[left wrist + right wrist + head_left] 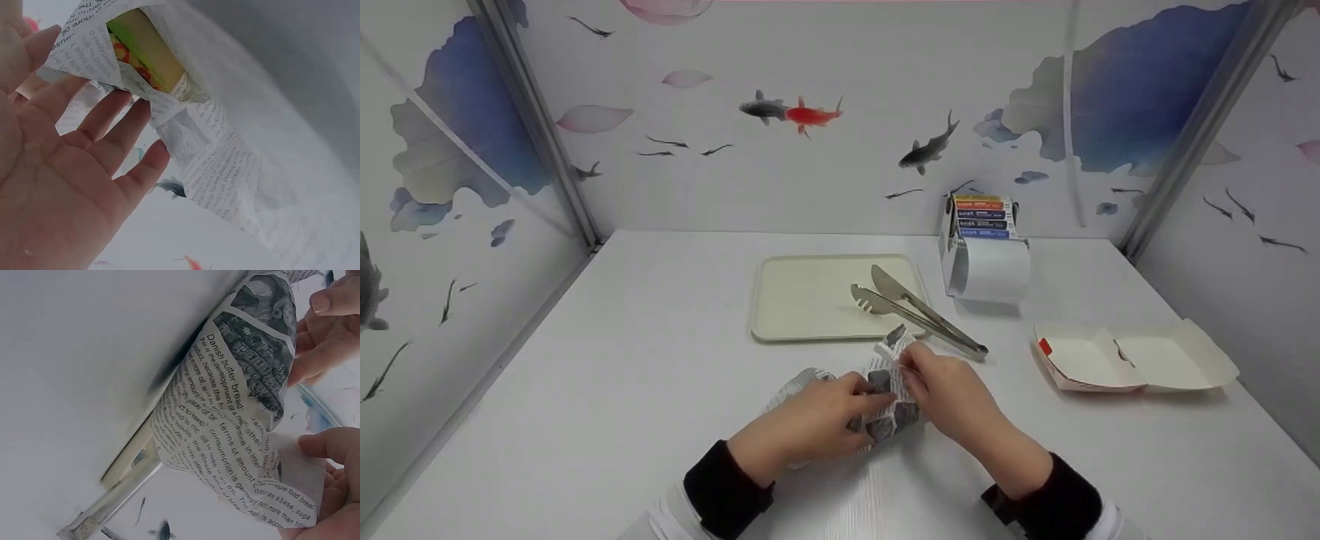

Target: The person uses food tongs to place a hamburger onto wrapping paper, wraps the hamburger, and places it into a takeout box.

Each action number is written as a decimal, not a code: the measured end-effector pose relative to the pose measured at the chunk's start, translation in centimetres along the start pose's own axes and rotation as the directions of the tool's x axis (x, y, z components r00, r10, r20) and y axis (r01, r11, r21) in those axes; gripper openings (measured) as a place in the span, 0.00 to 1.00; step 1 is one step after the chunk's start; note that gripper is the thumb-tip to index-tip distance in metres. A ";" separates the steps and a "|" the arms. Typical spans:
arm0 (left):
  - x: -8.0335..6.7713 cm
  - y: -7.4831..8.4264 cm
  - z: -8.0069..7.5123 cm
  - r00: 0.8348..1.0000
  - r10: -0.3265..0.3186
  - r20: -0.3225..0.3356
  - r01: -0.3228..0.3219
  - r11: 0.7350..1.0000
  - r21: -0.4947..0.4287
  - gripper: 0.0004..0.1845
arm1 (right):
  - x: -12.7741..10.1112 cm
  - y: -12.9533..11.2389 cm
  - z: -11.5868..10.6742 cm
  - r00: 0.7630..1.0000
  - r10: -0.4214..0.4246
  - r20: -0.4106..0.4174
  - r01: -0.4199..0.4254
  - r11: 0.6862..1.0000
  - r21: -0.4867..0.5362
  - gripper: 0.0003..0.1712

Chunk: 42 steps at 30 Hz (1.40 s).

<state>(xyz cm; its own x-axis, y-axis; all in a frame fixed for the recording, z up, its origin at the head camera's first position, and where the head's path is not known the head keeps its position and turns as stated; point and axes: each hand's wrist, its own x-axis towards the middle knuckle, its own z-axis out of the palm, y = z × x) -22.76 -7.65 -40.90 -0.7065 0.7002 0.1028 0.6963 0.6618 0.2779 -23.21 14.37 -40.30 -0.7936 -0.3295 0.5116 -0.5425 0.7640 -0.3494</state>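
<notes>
A sandwich [160, 48] with pale bread, a green layer and red bits shows through an opening in the newsprint wrapping paper [225, 416]. The bundle lies on the table in front of the person. My left hand [825, 416] rests against the paper, its fingers spread and fairly straight in the left wrist view. At the bundle's far right end, my right hand [956, 390] pinches a loose flap of paper between thumb and fingers. Most of the sandwich is hidden by the wrapping.
Just beyond the bundle, metal tongs [934, 319] lean across a cream tray [802, 334]. An unfolded paper food box [1170, 367] stands to the right. At the back right is a holder [997, 270] with several small coloured boxes in it.
</notes>
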 end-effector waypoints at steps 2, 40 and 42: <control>0.0 -0.1 -0.2 0.999 -0.021 0.027 0.022 0.998 -0.051 0.31 | -0.1 0.2 0.0 0.998 0.002 0.059 -0.004 1.000 0.025 0.07; 0.2 -0.1 0.0 0.998 -0.037 0.051 0.035 0.999 0.036 0.23 | 0.3 6.0 -2.6 0.614 -0.016 0.789 -0.125 0.985 0.118 0.61; 0.1 -0.3 0.0 0.999 -0.030 0.043 0.029 0.999 0.028 0.22 | 0.3 6.0 -2.4 0.620 -0.006 0.785 -0.144 0.982 0.121 0.57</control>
<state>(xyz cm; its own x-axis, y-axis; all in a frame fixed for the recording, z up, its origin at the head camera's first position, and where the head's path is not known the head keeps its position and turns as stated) -23.02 -7.75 -40.96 -0.7213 0.6906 0.0529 0.6786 0.6892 0.2541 -26.06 20.17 -40.31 -0.7050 -0.6441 -0.2968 -0.4516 0.7304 -0.5124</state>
